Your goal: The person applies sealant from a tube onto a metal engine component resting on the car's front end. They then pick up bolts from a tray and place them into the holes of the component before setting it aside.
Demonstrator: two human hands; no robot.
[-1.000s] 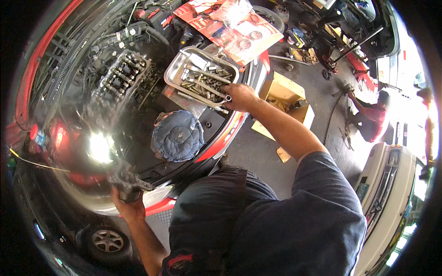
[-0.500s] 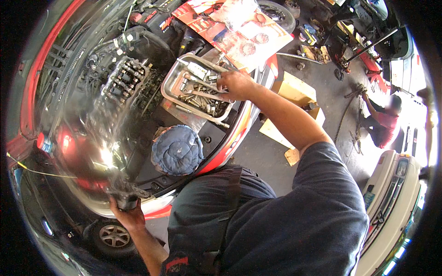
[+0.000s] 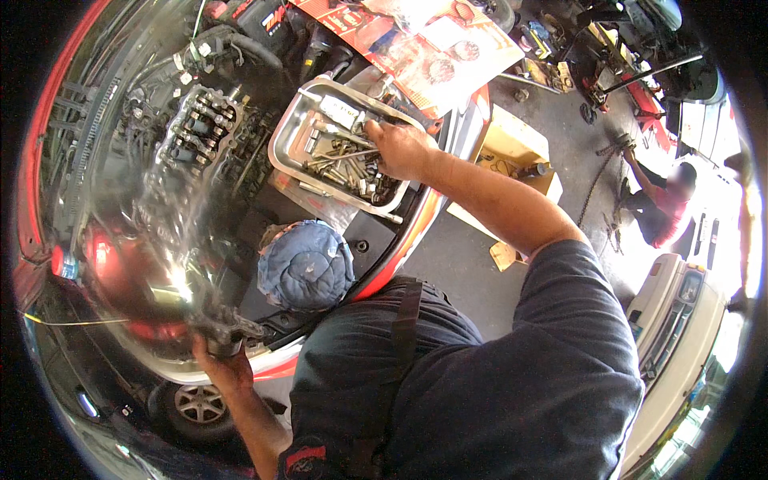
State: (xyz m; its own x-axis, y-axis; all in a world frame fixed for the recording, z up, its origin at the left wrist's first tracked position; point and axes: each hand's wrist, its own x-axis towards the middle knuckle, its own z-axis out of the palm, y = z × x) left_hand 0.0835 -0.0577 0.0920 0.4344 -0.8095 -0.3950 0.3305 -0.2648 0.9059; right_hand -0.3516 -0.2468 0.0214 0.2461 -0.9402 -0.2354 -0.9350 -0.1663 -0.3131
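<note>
My left hand (image 3: pixel 224 362) grips a dark, cast metal part (image 3: pixel 230 334) low at the car's front corner. My right hand (image 3: pixel 400 150) is inside the steel tray (image 3: pixel 286 130), its fingers curled among tools and bolts (image 3: pixel 348 164); what they hold is hidden. The tray rests on the front of the engine bay, right of an opened engine head (image 3: pixel 200 128) with exposed shafts. Below the tray lies a bundled blue cloth (image 3: pixel 304 264).
A red illustrated sheet (image 3: pixel 480 64) lies beyond the tray. On the floor are a cardboard box (image 3: pixel 508 128) and scattered tools (image 3: pixel 544 76). A crouching person (image 3: pixel 664 204) handles a chain at right, near a white car (image 3: pixel 672 320). A yellow cable (image 3: pixel 72 321) crosses at left.
My right hand has moved from the tray's right edge further in and upward among the tools. My left hand still grips the metal part. The other person's position is much the same.
</note>
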